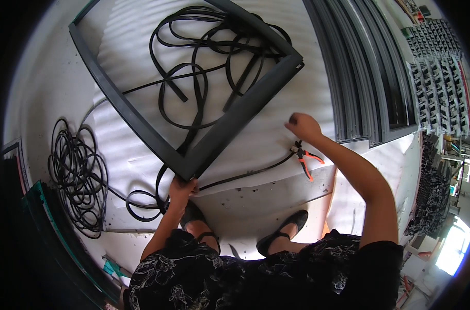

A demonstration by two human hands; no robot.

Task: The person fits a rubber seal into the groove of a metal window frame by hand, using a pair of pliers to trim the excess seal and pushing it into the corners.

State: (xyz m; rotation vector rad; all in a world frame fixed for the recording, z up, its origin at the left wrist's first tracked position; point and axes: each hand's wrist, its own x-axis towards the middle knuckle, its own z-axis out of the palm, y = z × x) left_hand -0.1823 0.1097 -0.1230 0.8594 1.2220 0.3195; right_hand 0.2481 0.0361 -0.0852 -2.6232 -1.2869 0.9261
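Observation:
A dark grey rectangular frame [245, 108] lies at an angle on white foam sheeting, its near corner pointing at me. My left hand [182, 191] is closed on that corner, with part of the fingers hidden. My right hand [303, 127] is off to the right of the frame, its fingers curled together; what they hold, if anything, I cannot make out. Just below it lie pliers [303, 157] with orange and black handles. A black rubber strip [255, 171] runs from beside my left hand to the pliers' jaws. More black strip [197, 67] is looped inside the frame.
A tangled coil of thin black strip [77, 178] lies at the left. Long dark grey profiles [364, 67] are stacked at the right, with piles of metal parts [441, 95] beyond. Dark profiles with a green edge [49, 227] stand at the lower left.

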